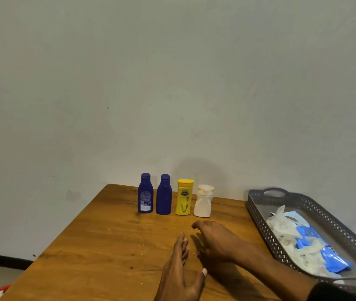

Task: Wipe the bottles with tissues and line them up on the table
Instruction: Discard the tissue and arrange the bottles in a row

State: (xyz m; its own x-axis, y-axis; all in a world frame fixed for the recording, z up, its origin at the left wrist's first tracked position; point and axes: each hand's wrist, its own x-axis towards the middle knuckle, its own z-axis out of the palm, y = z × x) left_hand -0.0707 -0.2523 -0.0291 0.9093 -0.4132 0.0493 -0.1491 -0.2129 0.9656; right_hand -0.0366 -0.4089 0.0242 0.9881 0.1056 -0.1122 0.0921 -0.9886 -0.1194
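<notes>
Four bottles upright in row mid-frame: two blue bottles [145, 193] [163, 194], yellow bottle [184, 197], white bottle [203, 201]. My left hand [180, 270] and right hand [214, 240] empty, fingers relaxed, lower centre. Tissue pack [311, 240] in grey tray [257, 211], right. Line looks finished; only even gaps, avoid knocking white one.

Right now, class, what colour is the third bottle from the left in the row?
Yellow, cap included: the third bottle, clearest in the head view.
</notes>
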